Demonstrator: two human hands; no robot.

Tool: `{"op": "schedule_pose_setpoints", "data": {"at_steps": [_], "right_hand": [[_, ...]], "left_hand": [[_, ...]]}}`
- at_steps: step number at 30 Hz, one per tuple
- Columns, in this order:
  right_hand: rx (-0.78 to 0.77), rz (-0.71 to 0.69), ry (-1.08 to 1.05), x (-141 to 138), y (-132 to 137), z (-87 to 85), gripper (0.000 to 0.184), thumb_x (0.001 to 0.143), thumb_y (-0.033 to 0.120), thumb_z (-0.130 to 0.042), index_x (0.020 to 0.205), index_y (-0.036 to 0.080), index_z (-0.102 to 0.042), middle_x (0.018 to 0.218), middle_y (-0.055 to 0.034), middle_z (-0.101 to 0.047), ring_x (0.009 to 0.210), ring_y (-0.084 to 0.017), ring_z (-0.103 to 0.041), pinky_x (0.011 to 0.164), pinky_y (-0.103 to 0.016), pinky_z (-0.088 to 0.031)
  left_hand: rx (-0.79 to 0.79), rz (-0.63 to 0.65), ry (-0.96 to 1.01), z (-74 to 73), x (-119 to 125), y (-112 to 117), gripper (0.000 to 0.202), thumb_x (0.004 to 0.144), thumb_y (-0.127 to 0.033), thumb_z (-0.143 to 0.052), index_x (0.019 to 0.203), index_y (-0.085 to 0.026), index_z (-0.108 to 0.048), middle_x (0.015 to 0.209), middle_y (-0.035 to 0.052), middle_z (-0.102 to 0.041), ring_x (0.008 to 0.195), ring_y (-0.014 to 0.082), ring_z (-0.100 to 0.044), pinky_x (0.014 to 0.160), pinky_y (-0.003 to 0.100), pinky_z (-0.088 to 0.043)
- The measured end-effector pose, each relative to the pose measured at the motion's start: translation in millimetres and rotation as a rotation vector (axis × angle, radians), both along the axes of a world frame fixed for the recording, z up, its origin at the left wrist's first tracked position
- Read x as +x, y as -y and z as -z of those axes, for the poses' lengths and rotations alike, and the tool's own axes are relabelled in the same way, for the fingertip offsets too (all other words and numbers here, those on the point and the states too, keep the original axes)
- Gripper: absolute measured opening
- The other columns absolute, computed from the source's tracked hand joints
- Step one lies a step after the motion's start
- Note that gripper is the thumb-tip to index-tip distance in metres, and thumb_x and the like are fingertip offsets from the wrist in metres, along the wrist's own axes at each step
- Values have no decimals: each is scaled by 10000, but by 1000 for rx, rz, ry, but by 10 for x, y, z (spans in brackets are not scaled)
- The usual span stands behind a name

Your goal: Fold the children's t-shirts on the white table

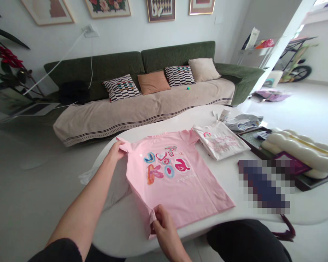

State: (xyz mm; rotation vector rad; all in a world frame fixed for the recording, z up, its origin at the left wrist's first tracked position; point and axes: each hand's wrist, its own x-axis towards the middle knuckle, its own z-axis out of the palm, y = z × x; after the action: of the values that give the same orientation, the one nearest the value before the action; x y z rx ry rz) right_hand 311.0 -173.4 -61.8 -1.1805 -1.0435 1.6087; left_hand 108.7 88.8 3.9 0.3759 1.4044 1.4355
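A pink T-shirt with colourful letters on its chest lies flat on the white table. My left hand pinches the shirt's left sleeve at its shoulder edge. My right hand pinches the shirt's bottom left corner at the hem. Both hands are closed on the fabric along the same side. A folded white T-shirt with pink print lies just beyond the pink one, to its right.
A dark tray with a cream puffy object stands at the table's right. Plastic packaging lies at the far edge. A green sofa with several cushions stands behind the table. My dark-clothed knee shows below the table.
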Motion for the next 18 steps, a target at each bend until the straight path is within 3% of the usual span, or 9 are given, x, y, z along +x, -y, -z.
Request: {"op": "schedule_pose_setpoints", "data": {"at_steps": [3, 6, 9, 12, 15, 18], "right_hand": [[-65, -10, -108, 130, 49, 75, 53, 684, 214, -435, 708, 196, -392, 588, 55, -433, 536, -84, -448, 509, -187, -351], [-97, -20, -137, 218, 113, 200, 110, 662, 199, -478, 730, 198, -391, 570, 67, -426, 526, -83, -449, 507, -186, -356], [-89, -1, -176, 267, 163, 306, 209, 642, 223, -564, 782, 200, -411, 582, 70, -450, 555, -88, -472, 526, -186, -362], [-136, 7, -191, 306, 164, 340, 396, 598, 309, -674, 894, 199, -435, 622, 58, -498, 598, -105, -502, 543, -194, -376], [-133, -7, -149, 362, 113, 360, 411, 619, 420, -673, 875, 186, -453, 582, 57, -481, 544, -99, -476, 492, -191, -355], [-103, 23, -47, 456, 55, 412, 327, 693, 451, -609, 774, 175, -453, 538, 66, -415, 484, -74, -402, 452, -180, -312]], "left_hand": [[44, 97, -78, -42, 321, -190, 298, 547, -48, -494, 813, -146, -585, 564, -24, -502, 436, 103, -476, 409, 205, -414], [125, 149, -173, 13, 728, -379, 430, 533, -63, -513, 933, -179, -619, 570, -52, -517, 431, 78, -445, 408, 175, -374], [292, 239, -422, 190, 1147, -477, 484, 557, -101, -522, 1026, -167, -621, 678, -37, -599, 559, 99, -524, 513, 187, -428], [395, 407, -775, 446, 1466, -470, 478, 633, -148, -511, 1104, -136, -589, 740, -4, -643, 669, 130, -576, 618, 214, -464], [376, 538, -978, 654, 1566, -428, 389, 692, -213, -528, 1061, -123, -614, 703, 17, -652, 668, 147, -596, 651, 242, -483], [361, 496, -1075, 726, 1369, -432, 304, 723, -206, -504, 988, -146, -640, 886, 49, -661, 823, 166, -598, 782, 269, -468]]}}
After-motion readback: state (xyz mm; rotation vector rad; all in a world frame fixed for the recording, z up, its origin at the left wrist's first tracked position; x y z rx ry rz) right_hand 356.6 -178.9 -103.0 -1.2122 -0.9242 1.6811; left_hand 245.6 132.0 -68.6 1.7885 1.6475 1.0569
